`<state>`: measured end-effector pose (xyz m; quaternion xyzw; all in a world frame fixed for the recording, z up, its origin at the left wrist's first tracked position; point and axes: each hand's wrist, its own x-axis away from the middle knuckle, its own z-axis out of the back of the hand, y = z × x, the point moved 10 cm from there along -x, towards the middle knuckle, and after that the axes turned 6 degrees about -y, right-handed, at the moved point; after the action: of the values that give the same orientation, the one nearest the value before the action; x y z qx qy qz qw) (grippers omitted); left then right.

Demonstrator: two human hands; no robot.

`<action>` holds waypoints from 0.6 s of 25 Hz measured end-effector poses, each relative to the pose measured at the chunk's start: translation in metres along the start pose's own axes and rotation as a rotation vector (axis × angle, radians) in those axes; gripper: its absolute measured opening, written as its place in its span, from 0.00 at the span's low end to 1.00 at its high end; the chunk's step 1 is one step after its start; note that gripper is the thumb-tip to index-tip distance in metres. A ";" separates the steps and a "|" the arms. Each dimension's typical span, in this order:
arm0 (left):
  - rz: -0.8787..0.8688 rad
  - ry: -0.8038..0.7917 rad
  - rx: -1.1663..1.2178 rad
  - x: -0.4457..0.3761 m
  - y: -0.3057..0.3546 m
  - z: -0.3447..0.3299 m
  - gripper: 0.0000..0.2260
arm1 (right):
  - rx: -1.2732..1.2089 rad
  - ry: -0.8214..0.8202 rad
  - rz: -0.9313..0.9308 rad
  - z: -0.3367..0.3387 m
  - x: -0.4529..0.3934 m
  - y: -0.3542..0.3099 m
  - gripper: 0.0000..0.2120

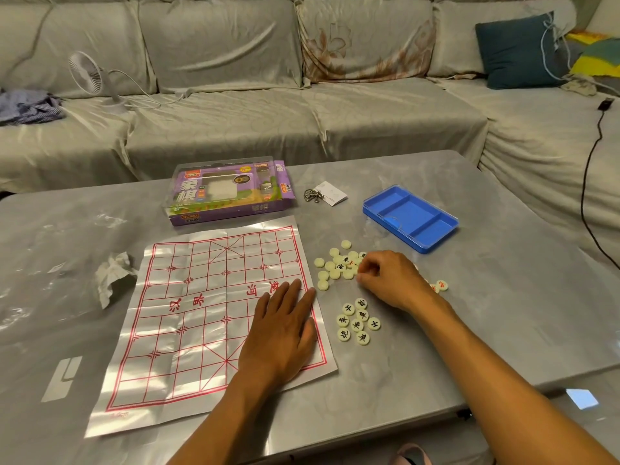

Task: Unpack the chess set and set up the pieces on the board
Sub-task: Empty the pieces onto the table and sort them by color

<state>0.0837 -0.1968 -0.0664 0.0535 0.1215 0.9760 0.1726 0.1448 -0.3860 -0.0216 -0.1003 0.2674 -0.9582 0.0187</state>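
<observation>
A shiny paper board (188,317) with red grid lines lies unfolded on the grey table (486,323); no pieces stand on it. My left hand (285,333) presses flat on its right part, fingers straight. Right of the board lies a loose pile of cream round pieces (335,266), many face down. My right hand (389,280) is at that pile's right side with curled fingers that pinch at a piece. Nearer me sits a small group of black-lettered pieces (357,322), face up. Two red-lettered pieces (440,286) lie right of my right hand.
The purple chess set box (228,193) stands behind the board. An open blue plastic tray (411,218) lies at the right back. A metal ring puzzle with a paper slip (323,194) and a crumpled tissue (112,275) also lie on the table. A covered sofa runs behind.
</observation>
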 end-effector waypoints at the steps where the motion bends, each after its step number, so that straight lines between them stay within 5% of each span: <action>1: -0.002 0.003 0.004 0.000 0.000 0.000 0.35 | 0.079 0.061 0.023 0.006 0.001 -0.003 0.10; 8: 0.008 -0.002 -0.022 0.001 -0.001 0.000 0.30 | 0.259 0.101 0.108 0.001 0.002 -0.012 0.09; 15: 0.006 -0.004 -0.006 0.000 0.000 0.000 0.36 | -0.019 0.092 0.014 0.006 0.001 0.004 0.05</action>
<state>0.0837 -0.1969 -0.0665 0.0555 0.1180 0.9768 0.1700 0.1453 -0.3925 -0.0181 -0.0543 0.2779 -0.9590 0.0119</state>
